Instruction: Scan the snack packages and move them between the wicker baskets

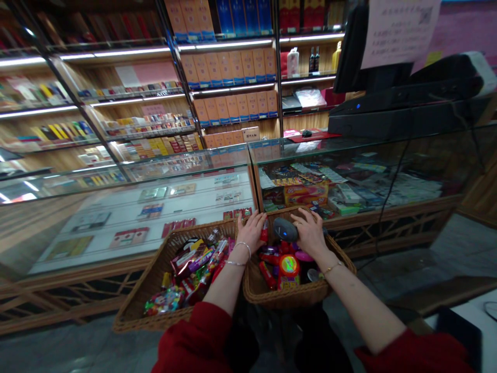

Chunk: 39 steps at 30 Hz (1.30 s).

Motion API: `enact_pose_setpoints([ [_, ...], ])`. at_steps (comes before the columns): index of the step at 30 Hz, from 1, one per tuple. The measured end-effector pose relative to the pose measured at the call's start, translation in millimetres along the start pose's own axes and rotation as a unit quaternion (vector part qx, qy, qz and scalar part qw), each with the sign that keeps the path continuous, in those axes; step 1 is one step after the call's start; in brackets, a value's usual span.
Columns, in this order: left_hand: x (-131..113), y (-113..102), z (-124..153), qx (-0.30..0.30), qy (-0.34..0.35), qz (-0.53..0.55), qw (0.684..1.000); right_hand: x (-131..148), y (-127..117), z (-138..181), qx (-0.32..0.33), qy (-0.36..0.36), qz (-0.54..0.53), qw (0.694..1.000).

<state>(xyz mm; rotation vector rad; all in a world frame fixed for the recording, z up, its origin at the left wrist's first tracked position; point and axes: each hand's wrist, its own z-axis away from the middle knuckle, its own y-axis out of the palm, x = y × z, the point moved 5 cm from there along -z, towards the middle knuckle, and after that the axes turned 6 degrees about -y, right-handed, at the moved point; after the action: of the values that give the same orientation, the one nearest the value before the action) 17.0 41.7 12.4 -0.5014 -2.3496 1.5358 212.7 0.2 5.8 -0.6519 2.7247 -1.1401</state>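
Note:
Two wicker baskets stand side by side in front of a glass counter. The left basket (134, 305) is full of wrapped sweets, and the right basket (289, 296) holds red packets and a round toy. My left hand (252, 230) is closed around a small red packet at the right basket's far left rim. My right hand (310, 230) grips a dark grey handheld scanner (285, 229) just beside it, over the same basket. Both wrists wear thin bracelets and both sleeves are red.
A glass display counter (248, 150) runs across behind the baskets, with small goods inside. A black till and monitor (392, 98) sit on it at the right, a cable hanging down. Shelves of boxed goods (229, 67) fill the back wall.

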Motion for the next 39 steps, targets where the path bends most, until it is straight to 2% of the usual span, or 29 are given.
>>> enact_pose_setpoints([
  [14, -1.2, -0.8, -0.1, -0.002, 0.005, -0.014, 1.0, 0.7, -1.3, -0.4, 0.003, -0.008, -0.017, 1.0],
  [21, -1.9, -2.4, 0.0, 0.02, 0.0, -0.019, 1.0, 2.0, -3.4, -0.8, -0.002, -0.002, -0.033, 0.999],
  [39, 0.8, 0.5, 0.5, 0.001, -0.003, -0.014, 1.0, 1.2, -5.9, -0.8, -0.019, 0.017, -0.01, 1.0],
])
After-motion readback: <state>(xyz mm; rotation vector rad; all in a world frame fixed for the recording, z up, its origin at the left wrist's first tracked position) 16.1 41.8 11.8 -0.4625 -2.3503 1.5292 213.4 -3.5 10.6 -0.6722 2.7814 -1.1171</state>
